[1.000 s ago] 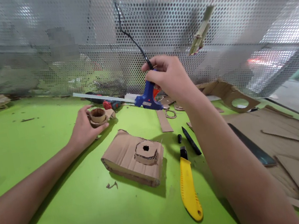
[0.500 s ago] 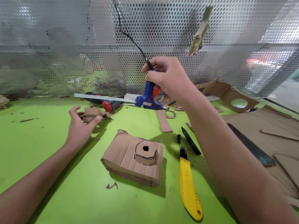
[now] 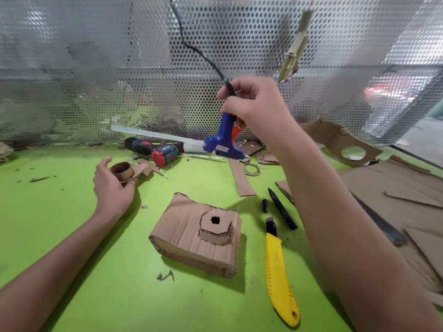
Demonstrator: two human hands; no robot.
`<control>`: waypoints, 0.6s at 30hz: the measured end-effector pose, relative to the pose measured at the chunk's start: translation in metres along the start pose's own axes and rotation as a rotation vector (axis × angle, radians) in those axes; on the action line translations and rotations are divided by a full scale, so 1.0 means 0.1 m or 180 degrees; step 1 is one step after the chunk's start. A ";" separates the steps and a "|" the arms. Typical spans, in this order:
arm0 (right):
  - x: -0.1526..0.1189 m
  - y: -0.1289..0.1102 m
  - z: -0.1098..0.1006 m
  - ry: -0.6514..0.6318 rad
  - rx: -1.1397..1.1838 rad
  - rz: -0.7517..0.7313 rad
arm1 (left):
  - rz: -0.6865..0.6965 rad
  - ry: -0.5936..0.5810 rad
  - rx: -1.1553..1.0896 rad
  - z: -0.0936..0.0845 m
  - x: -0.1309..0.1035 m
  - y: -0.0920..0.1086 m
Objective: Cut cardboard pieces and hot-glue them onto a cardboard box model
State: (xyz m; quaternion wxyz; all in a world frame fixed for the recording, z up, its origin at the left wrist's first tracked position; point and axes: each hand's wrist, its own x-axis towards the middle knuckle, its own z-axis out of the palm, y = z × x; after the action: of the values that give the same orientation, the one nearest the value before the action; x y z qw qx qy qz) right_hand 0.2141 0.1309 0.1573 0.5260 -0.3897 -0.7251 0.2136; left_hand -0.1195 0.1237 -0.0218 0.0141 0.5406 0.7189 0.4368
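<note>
1 glue gun [image 3: 223, 142] | right hand [image 3: 258, 104]: fingers pinching it | left hand [image 3: 109, 189]: fingers curled around 1 cardboard ring [image 3: 124, 173]

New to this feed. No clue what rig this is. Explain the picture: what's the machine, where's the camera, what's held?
No machine here: the two grips are a person's bare hands. The camera is worn on the head, looking forward and down.

The right hand holds a blue glue gun; a glue stick pokes out its back. The left hand curls around a cardboard ring.

On the green table lie a cardboard box, a yellow knife, a black pen, a drill and, at right, cardboard sheets.
</note>
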 end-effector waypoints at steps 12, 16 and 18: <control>0.14 0.01 -0.36 0.0467 0.0522 0.0339 | 0.1621 -0.0173 -0.0769 -0.20 -0.34 0.29; 0.05 -0.07 -0.27 0.0312 0.0633 0.0463 | 0.1814 -0.0133 -0.0826 -0.21 -0.40 0.33; 0.04 -0.08 -0.21 0.0258 0.0686 0.0450 | 0.1841 -0.0097 -0.0966 -0.24 -0.42 0.36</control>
State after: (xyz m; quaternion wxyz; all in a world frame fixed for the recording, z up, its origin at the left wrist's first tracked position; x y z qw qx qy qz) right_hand 0.2302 0.1271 0.1722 0.5773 -0.3893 -0.6469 0.3109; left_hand -0.0866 0.0771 -0.0023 -0.0194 0.7206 0.4620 0.5167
